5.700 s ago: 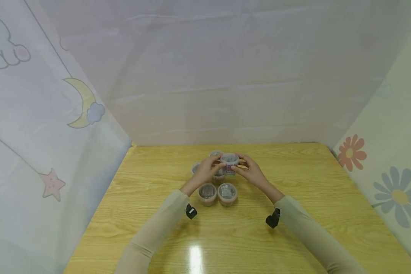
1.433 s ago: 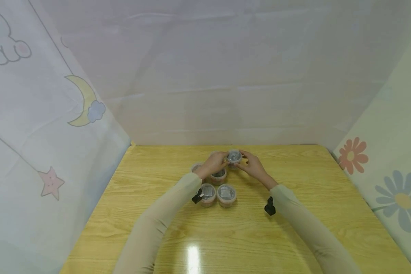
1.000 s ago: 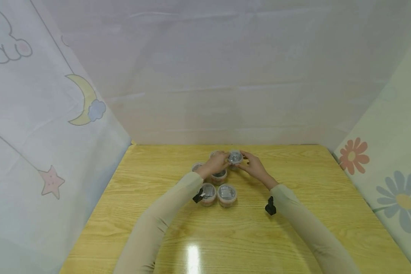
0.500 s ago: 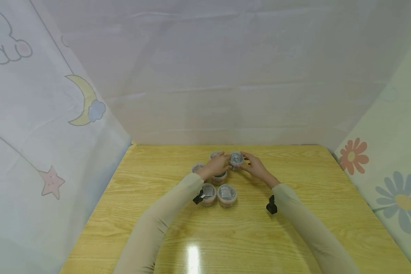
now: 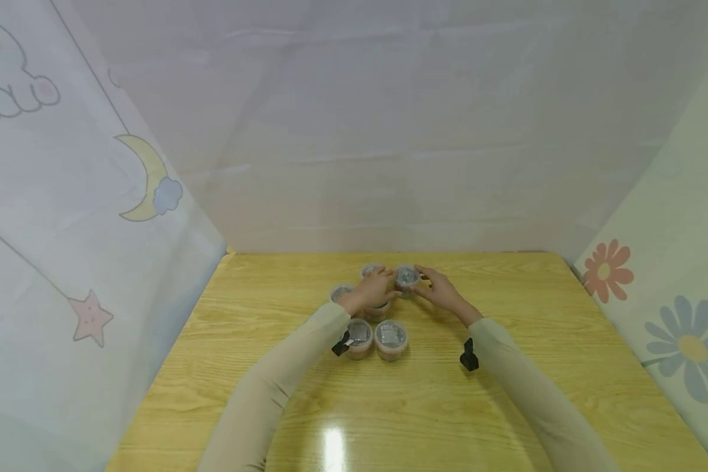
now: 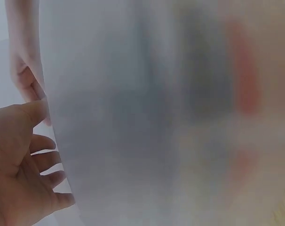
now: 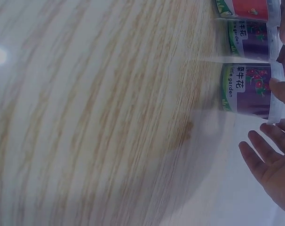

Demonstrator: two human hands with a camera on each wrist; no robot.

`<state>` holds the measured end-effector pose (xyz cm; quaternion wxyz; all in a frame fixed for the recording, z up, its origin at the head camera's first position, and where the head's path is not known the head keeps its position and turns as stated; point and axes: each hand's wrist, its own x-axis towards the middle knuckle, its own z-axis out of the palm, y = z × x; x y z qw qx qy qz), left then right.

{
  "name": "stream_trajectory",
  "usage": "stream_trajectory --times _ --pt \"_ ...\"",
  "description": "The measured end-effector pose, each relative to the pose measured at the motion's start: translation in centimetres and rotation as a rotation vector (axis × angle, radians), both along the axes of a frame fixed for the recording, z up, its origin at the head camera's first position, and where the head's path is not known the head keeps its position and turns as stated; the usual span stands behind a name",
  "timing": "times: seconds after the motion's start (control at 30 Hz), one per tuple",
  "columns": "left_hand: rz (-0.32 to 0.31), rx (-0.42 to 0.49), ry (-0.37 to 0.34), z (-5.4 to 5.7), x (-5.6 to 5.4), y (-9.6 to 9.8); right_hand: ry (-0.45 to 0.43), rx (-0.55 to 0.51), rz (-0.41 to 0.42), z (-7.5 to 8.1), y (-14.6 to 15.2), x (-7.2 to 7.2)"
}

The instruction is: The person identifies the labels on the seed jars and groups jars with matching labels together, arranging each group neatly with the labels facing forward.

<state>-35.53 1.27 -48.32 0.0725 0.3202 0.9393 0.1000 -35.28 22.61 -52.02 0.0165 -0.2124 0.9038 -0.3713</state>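
In the head view, my right hand [image 5: 442,292] holds a small round plastic tub [image 5: 408,276] at the back right of a group, thumb at the near side of its rim and forefinger behind. The right wrist view shows this tub [image 7: 249,89] upright on the table, with a purple "little garden" flower label and clear lid; its other fingers [image 7: 260,153] are spread off it. My left hand [image 5: 373,288] hovers over the neighbouring tubs, fingers loosely bent and gripping nothing. It partly covers a tub [image 5: 377,312]. In the left wrist view, a blurred tub [image 6: 123,117] blocks most of the picture.
Two tubs stand side by side in front, one at left [image 5: 360,335] and one at right [image 5: 392,337]. Another tub [image 5: 341,293] is left of my left hand, and one more [image 5: 369,269] behind it. Printed cloth walls [image 5: 354,131] enclose the wooden table [image 5: 507,393].
The tub was raised between both hands; now it stands on the table, slightly farther right. My left hand has come off it and drawn back a little to the left.
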Motion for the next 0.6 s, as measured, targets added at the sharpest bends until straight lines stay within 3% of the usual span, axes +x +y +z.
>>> stream_trajectory --times 0.4,0.6 --pt "0.002 0.109 -0.056 -0.02 0.10 -0.76 0.108 0.100 -0.039 -0.04 0.09 -0.09" --pt "0.007 0.106 -0.050 0.00 0.24 -1.00 0.103 0.096 -0.045 0.12 -0.16 0.21"
